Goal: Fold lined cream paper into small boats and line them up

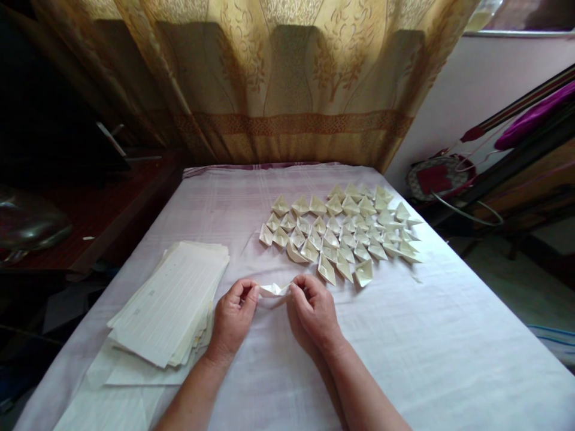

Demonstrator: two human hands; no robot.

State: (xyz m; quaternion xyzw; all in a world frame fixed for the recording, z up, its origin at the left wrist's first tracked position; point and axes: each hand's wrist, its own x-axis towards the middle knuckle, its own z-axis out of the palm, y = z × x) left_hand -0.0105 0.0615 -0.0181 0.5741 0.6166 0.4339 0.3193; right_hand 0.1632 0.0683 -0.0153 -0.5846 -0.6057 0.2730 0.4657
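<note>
A small white folded paper boat (274, 291) is stretched between my two hands, just above the cloth. My left hand (234, 314) pinches its left tip between thumb and fingers. The right tip is pinched the same way by my right hand (315, 308). Beyond my right hand, many finished paper boats (331, 239) stand close together in rough rows. To the left of my left hand lies a stack of lined paper sheets (173, 299), its edges uneven, with loose white sheets under it.
A pale checked cloth (386, 341) covers the table. Behind it hangs a gold patterned curtain (287, 90). At the left stands a dark red wooden cabinet (103, 221); a round patterned bag (440, 178) is beyond the table's right edge.
</note>
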